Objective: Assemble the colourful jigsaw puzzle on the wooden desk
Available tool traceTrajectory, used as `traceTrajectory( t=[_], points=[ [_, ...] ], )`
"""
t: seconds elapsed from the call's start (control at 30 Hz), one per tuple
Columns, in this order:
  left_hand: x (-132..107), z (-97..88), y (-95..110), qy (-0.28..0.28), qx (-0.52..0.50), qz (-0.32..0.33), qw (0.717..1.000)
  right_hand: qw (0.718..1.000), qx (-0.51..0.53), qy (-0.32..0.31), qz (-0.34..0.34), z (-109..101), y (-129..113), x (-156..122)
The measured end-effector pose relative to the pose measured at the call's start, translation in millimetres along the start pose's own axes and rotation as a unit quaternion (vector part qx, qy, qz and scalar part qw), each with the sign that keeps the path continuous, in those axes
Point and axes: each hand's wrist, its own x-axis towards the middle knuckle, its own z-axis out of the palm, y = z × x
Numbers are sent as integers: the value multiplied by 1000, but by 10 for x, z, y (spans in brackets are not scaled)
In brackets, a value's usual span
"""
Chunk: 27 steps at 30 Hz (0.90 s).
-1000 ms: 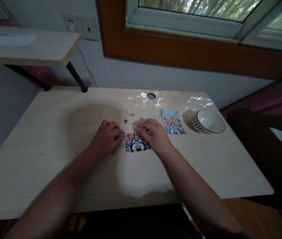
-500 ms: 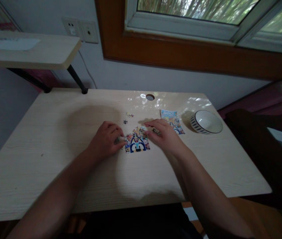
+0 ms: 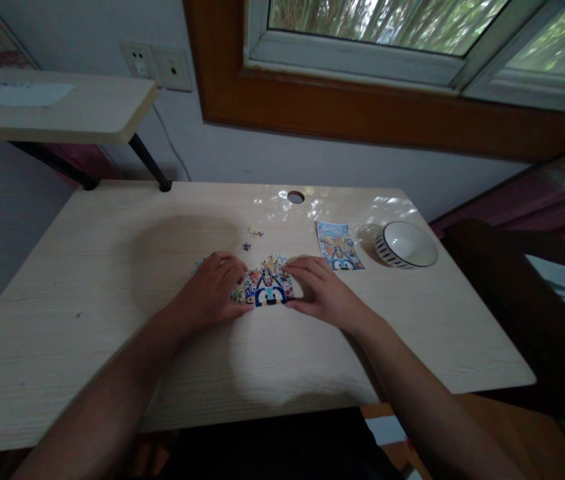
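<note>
A partly assembled jigsaw puzzle (image 3: 270, 293) lies flat on the desk, with a blue cartoon dog's face along its lower edge and a ragged, busy upper part. My left hand (image 3: 215, 287) curves round its left side, the thumb near the lower corner and the fingers higher up. Small loose pieces (image 3: 237, 293) show between that thumb and fingers. On the opposite side, my right hand (image 3: 320, 287) holds the right edge between bent fingers and thumb. Other loose pieces (image 3: 255, 233) lie beyond the puzzle, and a bit of light blue shows behind my left knuckles.
A picture sheet (image 3: 340, 245) with the same dog design lies right of the puzzle. Next to it stands a white bowl (image 3: 407, 245) with dark stripes. The desk (image 3: 87, 333) has a round hole near the wall and a raised shelf (image 3: 87, 120) at left.
My right hand has come down to the puzzle's right edge, its thumb now at the lower corner. My left thumb has moved down to the lower left corner. The view shifted slightly.
</note>
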Motion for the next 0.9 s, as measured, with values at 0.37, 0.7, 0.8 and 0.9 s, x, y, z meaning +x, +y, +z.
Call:
traceTrajectory(
  t=[0.37, 0.7, 0.8, 0.9],
  points=[
    [-9, -55, -34, -9, -38, -19, 999, 1000, 6, 14, -2, 52, 67, -17],
    [-4, -77, -143, -5, -6, 41, 999, 1000, 4, 15, -12, 54, 66, -5],
    [-10, -79, -152, 7, -1, 41, 999, 1000, 6, 9, -8, 48, 62, -9],
    [-14, -79, -155, 14, -5, 41, 999, 1000, 10, 6, -2, 39, 51, -8]
  ],
)
